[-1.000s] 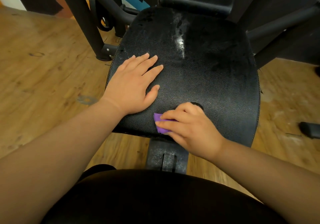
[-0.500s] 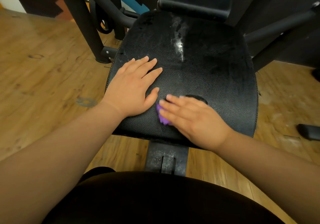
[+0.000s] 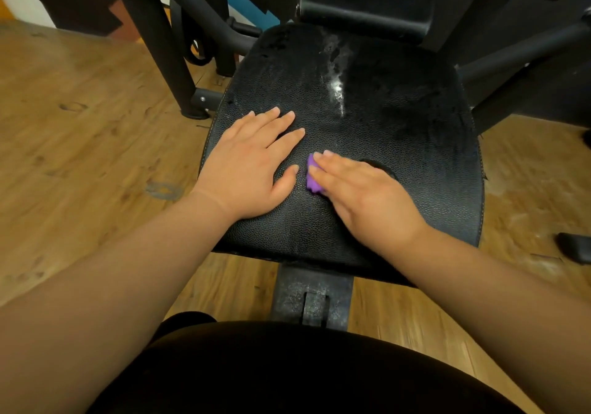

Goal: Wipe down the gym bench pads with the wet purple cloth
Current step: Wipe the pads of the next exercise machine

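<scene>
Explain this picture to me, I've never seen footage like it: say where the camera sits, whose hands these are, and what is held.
The one camera is worn on a person's head and looks down at their bare hands. Below them is a black gym seat pad on a dark metal frame, over a wooden floor. The left hand lies flat on the pad, holding nothing. The right hand presses a purple cloth onto the pad with straight fingers. A whitish streak marks the pad's far end.
</scene>
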Available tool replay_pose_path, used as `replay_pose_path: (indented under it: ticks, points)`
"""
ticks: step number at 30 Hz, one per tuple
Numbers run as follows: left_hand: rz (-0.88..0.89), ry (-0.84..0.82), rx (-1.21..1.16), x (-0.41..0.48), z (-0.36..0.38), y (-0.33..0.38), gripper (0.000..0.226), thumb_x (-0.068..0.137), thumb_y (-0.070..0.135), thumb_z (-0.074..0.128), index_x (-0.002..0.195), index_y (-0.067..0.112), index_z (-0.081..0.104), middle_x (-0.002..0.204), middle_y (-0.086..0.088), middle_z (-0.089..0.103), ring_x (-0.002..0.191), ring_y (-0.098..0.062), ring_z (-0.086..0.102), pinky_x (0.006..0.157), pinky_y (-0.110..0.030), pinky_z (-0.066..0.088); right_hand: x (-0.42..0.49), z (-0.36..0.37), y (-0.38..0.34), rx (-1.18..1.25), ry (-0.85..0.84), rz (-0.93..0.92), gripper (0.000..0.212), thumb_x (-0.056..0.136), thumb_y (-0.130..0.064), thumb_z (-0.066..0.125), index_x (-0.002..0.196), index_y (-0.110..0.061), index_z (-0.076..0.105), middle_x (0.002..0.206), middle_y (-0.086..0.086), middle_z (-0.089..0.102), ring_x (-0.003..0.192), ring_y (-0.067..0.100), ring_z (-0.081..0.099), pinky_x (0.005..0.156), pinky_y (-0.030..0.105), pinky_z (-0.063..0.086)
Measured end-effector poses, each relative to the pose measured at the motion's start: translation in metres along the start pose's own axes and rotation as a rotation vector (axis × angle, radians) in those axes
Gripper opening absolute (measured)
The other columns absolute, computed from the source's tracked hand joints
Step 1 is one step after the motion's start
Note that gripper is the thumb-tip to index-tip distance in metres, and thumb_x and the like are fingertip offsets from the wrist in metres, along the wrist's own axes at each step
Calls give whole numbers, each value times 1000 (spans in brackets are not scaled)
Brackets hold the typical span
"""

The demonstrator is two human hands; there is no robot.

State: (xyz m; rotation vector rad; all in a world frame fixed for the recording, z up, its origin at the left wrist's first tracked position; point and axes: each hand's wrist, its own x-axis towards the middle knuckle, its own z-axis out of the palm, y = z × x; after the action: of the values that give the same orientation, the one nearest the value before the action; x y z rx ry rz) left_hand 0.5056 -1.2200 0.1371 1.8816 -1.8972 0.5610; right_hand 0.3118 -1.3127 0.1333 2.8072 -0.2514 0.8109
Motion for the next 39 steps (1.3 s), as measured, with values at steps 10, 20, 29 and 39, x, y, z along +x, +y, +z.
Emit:
replay_pose_path:
  ticks: [10,20,29,39]
  points:
    - [-6,0,10,0,0,1,55,91,42,40,137,14,54,145,-9,49,138,-29,39,114,-46,25,0,1,5,-22,-66,-76,37,93,-12,47,125,-3,63,130,13,61,120,28,59,104,34,41]
    - [-58,-11,50,2,1,1,59,93,42,36,142,12,48,151,-12,40,142,-29,33,116,-43,20,-3,5,2,-67,-16,-50,36,89,-10,55,124,-4,64,129,12,62,117,25,61,99,35,47]
    - [-66,-69,107,6,1,2,63,96,46,30,148,12,38,155,-13,33,145,-29,26,118,-43,17,-5,11,-5,-13,51,45,36,90,-8,50,123,0,63,129,16,61,116,30,61,97,41,51]
    - [-78,-118,113,6,0,4,65,95,48,26,149,13,35,157,-13,29,146,-29,23,118,-44,17,33,14,1,-100,62,319,41,79,-4,73,119,-2,66,122,15,66,110,29,65,89,40,53]
